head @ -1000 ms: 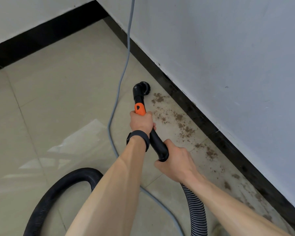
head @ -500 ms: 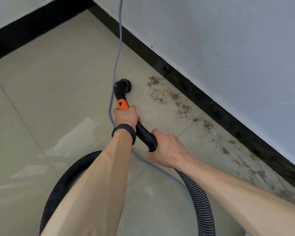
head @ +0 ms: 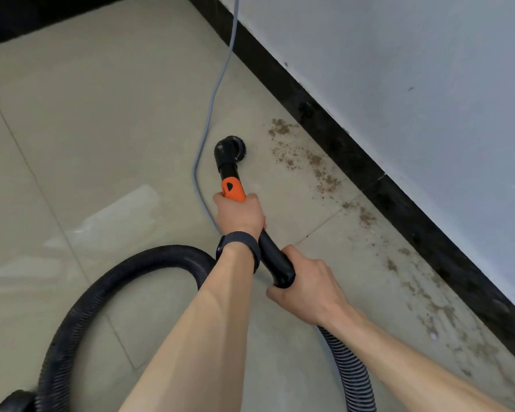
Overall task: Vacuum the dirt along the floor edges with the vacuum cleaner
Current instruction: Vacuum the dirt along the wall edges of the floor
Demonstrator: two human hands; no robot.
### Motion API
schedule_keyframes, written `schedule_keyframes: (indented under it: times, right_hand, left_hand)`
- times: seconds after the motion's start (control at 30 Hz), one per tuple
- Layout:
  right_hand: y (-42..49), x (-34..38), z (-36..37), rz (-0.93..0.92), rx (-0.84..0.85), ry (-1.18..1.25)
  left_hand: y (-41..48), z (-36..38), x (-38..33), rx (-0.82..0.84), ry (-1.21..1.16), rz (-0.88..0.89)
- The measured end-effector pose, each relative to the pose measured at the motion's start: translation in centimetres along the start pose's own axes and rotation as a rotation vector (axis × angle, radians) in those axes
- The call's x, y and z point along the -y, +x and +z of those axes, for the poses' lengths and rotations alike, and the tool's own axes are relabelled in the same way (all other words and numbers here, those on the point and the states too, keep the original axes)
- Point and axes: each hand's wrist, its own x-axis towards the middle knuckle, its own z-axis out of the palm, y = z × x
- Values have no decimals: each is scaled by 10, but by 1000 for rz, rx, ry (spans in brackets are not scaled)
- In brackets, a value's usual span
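Fig.: my left hand (head: 240,214) & right hand (head: 306,288) both grip the vacuum wand (head: 272,257). Brush head (head: 229,148) has drifted left, off the dirt (head: 324,176) beside the skirting (head: 339,147). Trail looks uncleared, so I'd swing back.

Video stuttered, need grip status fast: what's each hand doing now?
Left hand: grips the vacuum handle just behind its orange section.
Right hand: grips the vacuum handle's rear end, by the hose.
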Motion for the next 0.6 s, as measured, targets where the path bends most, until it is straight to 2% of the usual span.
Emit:
schedule_keyframes:
  times: [0.33, 0.6]
  right_hand:
    - [-20, -52, -5, 18, -38, 70]
    - [-1, -35, -20, -42, -40, 12]
  left_hand:
    - [-38, 38, 23, 25, 16, 29]
    - [-29, 31, -2, 18, -28, 15]
